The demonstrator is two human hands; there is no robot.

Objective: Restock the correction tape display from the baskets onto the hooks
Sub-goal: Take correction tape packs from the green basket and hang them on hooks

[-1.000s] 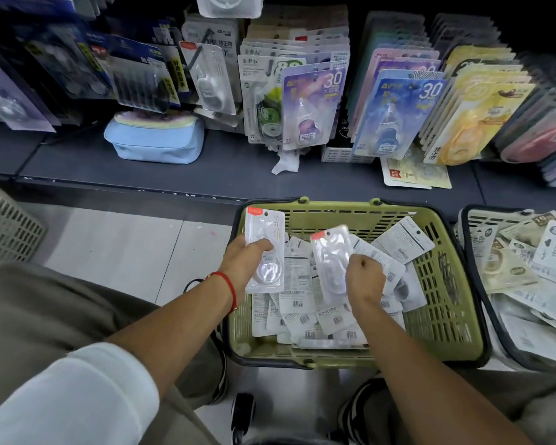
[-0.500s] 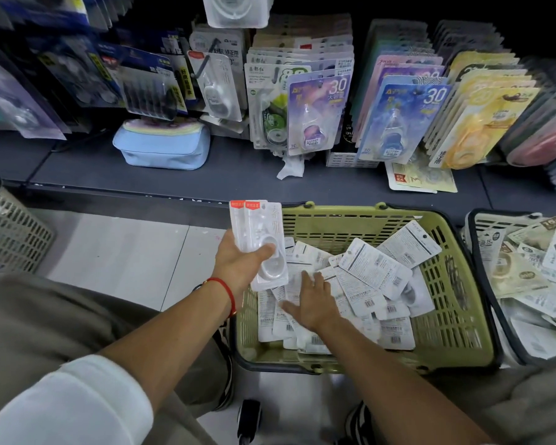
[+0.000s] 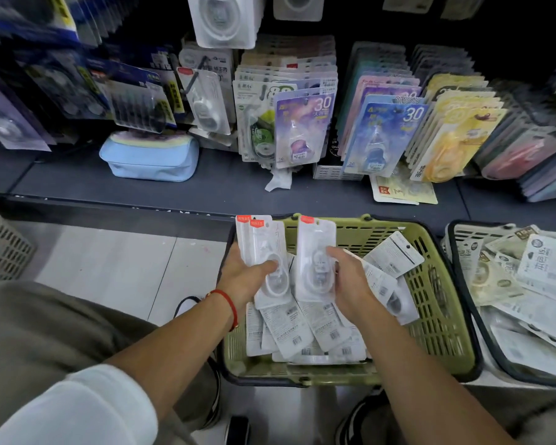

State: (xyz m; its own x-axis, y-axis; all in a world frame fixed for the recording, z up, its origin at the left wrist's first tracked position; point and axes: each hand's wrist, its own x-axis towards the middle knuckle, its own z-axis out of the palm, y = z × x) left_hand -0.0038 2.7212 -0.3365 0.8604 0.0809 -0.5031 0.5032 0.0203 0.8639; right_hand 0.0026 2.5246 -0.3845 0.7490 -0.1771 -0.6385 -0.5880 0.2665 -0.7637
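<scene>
Left hand (image 3: 243, 277) grips two packs (image 3: 264, 252) fanned, red tabs up, likely so the hang holes line up for a hook. Right hand (image 3: 347, 281) pinches a third pack (image 3: 315, 252) beside them, same way up, over the green basket (image 3: 443, 316). We still have loose stock face-down inside; hooks (image 3: 193, 81) sit above the shelf (image 3: 206, 184).

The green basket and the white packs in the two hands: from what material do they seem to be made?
Green basket: apparently moulded matte plastic, its walls pierced by slots. Packs in the left hand and right hand: seemingly clear glossy plastic blisters on white backing, likely card; highlights show on the blister.
</scene>
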